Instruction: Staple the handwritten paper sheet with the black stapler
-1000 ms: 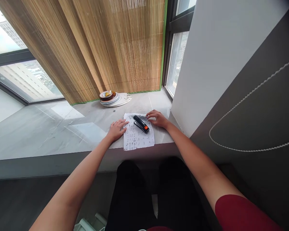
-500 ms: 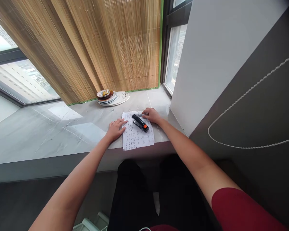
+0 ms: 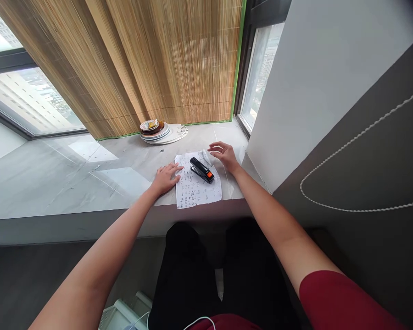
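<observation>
A white sheet of paper (image 3: pixel 200 191) with handwriting lies near the front edge of the grey sill. On top of it rests a black stapler (image 3: pixel 202 170) with an orange patch at its near end. My left hand (image 3: pixel 165 178) lies flat with fingers spread, its fingertips on the sheet's left edge. Beside the sheet's upper right corner is my right hand (image 3: pixel 224 154), fingers apart and curved, holding nothing. The stapler sits between both hands, touched by neither.
A stack of plates (image 3: pixel 154 133) and an oval white plate (image 3: pixel 177 133) stand at the back of the sill (image 3: pixel 72 183), by the bamboo blind (image 3: pixel 179 59). A beaded cord (image 3: pixel 330 156) hangs at the right.
My right hand has lifted off the sheet's upper right corner, moving up and right, and its fingers have opened. My left hand stays on the sheet. The view has shifted slightly.
</observation>
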`<state>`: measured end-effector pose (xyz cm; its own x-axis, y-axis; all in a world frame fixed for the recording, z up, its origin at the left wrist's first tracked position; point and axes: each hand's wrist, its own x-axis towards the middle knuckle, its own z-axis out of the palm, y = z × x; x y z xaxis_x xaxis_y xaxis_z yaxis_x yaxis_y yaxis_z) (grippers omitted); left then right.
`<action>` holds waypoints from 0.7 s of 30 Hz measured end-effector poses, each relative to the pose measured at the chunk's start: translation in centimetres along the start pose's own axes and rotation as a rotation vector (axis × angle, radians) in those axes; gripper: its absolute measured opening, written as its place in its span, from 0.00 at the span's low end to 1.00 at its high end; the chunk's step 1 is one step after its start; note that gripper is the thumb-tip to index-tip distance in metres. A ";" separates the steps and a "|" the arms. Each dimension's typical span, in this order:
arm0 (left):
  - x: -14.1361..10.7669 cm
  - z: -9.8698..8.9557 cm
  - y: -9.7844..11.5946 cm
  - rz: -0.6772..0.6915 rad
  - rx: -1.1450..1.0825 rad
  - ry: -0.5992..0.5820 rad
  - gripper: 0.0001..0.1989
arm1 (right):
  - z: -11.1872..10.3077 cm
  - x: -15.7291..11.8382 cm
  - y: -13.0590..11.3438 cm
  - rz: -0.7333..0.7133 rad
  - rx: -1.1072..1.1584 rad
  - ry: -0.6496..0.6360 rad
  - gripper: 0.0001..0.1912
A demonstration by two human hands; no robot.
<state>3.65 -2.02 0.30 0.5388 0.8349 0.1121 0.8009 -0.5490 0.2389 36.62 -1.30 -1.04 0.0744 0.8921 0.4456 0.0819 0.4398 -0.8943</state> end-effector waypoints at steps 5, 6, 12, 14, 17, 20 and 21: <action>0.0 -0.1 0.1 -0.001 0.000 -0.009 0.25 | 0.2 0.0 0.7 -0.091 -0.421 0.003 0.10; 0.0 -0.1 0.1 -0.001 0.000 -0.010 0.25 | 0.2 0.0 0.8 -0.119 -0.462 -0.036 0.10; 0.0 -0.2 0.1 -0.007 0.005 -0.016 0.25 | 0.9 -0.1 1.2 0.050 -0.771 -0.092 0.23; 0.0 -0.2 0.2 -0.007 0.008 -0.016 0.25 | 0.9 -0.1 1.3 0.004 -0.741 -0.181 0.18; 0.0 -0.3 0.3 -0.008 0.006 -0.013 0.25 | 0.7 -0.2 1.1 -0.123 -0.595 -0.275 0.14; 0.0 -0.3 0.4 -0.004 -0.002 -0.014 0.25 | 0.6 -0.2 1.0 -0.137 -0.464 -0.267 0.14; 0.0 -0.3 0.3 -0.002 -0.002 -0.013 0.25 | 0.6 -0.2 1.0 -0.139 -0.450 -0.272 0.13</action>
<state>3.81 -2.23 0.69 0.5409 0.8352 0.0993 0.8013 -0.5476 0.2410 36.04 -1.03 -2.03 -0.2219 0.8496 0.4784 0.4944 0.5209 -0.6959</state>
